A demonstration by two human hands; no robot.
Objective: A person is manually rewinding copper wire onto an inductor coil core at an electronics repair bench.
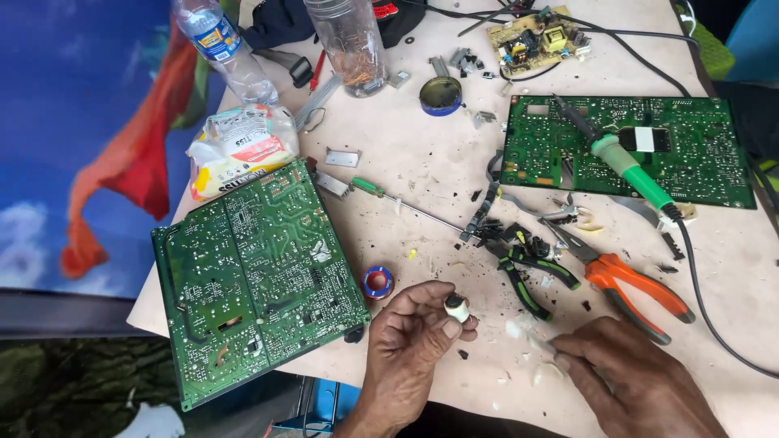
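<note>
Left hand (414,328) pinching a small white, dark-capped component (457,307) between thumb and fingertips, held just off the table (422,154), right of the large green circuit board (256,280) that overhangs the near edge. Right hand (625,377) lying loosely curled on the tabletop, farther right of that board, fingertips touching a pale scrap (542,345); grasping nothing that shows. Between board and left hand, a small red-and-blue spool (377,282). Beyond the hands, farther from the board: black-and-green cutters (527,272), orange-handled pliers (629,284), a green-handled screwdriver (406,200). Well right of the board, a soldering iron (629,166) resting across a second green board (625,150), cord trailing toward the right hand.

Risks, judged from this layout: light fingertip pinch on a tiny part, so a slip likely to drop it among white crumbs and black debris, hard to find again. Big board hanging past the edge, easily tipped off by a nudge from the left forearm. Iron tip, if hot, lying on the second board and near the cord's path; a snag on the cord by the right wrist apt to drag it.
</note>
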